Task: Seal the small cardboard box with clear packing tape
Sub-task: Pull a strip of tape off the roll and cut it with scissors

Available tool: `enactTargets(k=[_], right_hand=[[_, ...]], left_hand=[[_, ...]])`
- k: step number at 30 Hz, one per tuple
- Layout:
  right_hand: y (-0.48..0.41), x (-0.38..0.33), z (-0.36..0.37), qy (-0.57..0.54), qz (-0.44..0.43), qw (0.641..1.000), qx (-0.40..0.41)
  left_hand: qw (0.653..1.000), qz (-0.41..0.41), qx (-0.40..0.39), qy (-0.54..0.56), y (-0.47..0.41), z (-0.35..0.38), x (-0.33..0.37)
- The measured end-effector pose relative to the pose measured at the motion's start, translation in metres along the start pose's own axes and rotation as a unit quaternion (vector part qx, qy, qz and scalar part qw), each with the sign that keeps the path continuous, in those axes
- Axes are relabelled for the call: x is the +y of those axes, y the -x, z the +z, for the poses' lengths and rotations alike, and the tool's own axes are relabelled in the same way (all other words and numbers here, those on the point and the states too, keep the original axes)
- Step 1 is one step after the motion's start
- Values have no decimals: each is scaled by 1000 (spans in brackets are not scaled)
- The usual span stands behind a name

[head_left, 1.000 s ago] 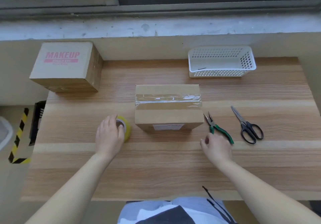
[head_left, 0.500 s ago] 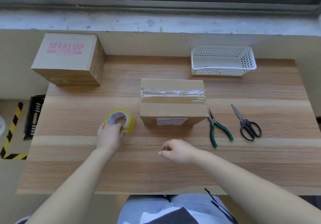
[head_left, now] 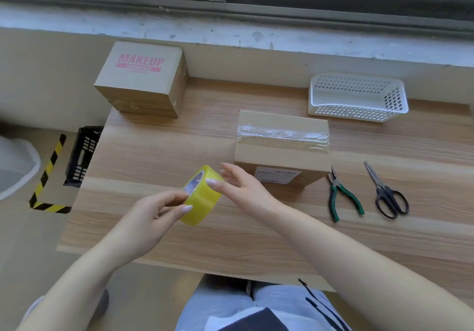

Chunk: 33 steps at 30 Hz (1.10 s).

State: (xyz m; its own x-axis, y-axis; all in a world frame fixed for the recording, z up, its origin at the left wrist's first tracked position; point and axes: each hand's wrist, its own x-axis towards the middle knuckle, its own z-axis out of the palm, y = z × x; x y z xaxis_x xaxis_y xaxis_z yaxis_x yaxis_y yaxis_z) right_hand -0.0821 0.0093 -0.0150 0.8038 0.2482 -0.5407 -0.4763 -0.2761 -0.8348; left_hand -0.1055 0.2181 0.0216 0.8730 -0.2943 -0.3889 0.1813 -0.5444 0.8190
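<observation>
The small cardboard box [head_left: 281, 148] sat at the centre of the worktop [head_left: 159, 151], with clear tape already across its top seam. The tape roll [head_left: 204, 198] was held above the worktop, near and left of the box. The left hand [head_left: 151, 217] gripped the roll by its rim and core. The right hand [head_left: 242, 185] was open, thumb resting on the roll's outer face. Pliers [head_left: 342, 194] and scissors [head_left: 386, 192] lay right of the box.

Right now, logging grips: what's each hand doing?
Left hand: closed on the tape roll.
Right hand: open, fingers touching the roll.
</observation>
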Motion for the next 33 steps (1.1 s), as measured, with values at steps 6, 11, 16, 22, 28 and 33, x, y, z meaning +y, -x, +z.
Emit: enactTargets(k=[6, 11, 16, 22, 28, 33], right_hand=[[8, -14, 11, 1, -61, 998, 10], [17, -17, 15, -28, -108, 992, 64], [25, -22, 10, -85, -144, 980, 108], [32, -31, -5, -142, -159, 969, 128], [42, -42, -23, -181, -144, 961, 153], [47, -44, -38, -192, -152, 952, 183]], left_hand=[[998, 19, 10, 53, 23, 1, 9], [994, 37, 37, 93, 21, 9, 16], [991, 47, 47, 120, 17, 16, 24], [988, 60, 26, 137, 9, 21, 40], [987, 77, 14, 139, 5, 22, 50], [986, 94, -1, 134, 3, 23, 56]])
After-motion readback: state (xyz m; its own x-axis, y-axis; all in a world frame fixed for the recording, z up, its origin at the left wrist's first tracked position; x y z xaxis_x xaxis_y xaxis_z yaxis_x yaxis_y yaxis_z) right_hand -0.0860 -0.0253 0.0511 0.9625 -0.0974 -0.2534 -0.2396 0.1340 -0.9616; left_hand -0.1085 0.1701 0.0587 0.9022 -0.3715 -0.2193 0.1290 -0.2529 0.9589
